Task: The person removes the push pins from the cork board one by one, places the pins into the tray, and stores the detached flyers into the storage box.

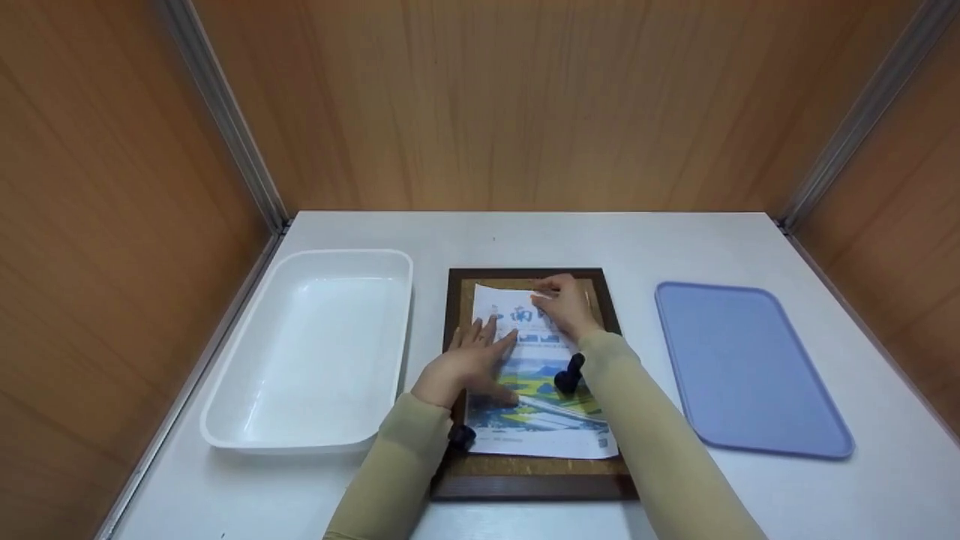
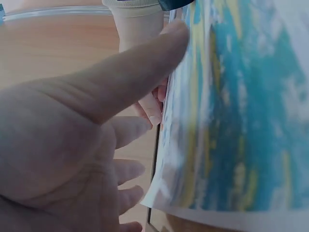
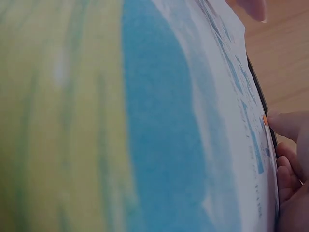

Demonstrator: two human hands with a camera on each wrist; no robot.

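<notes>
A cork board with a dark wooden frame (image 1: pixel 525 486) lies flat at the middle of the white table. A printed paper (image 1: pixel 540 420) with blue, green and yellow artwork lies on the cork. My left hand (image 1: pixel 472 356) rests flat on the paper's left half with straight, spread fingers (image 2: pixel 135 67). My right hand (image 1: pixel 559 300) is at the paper's top edge, fingers curled and pinched together. In the right wrist view a fingertip (image 3: pixel 287 126) touches a small orange pin (image 3: pixel 264 120) at the paper's (image 3: pixel 145 121) edge.
An empty white plastic tub (image 1: pixel 225 427) stands left of the board. A flat lilac tray (image 1: pixel 750 360) lies to the right. Wooden walls close in the table on three sides. A black wrist camera (image 1: pixel 568 375) sits on each forearm.
</notes>
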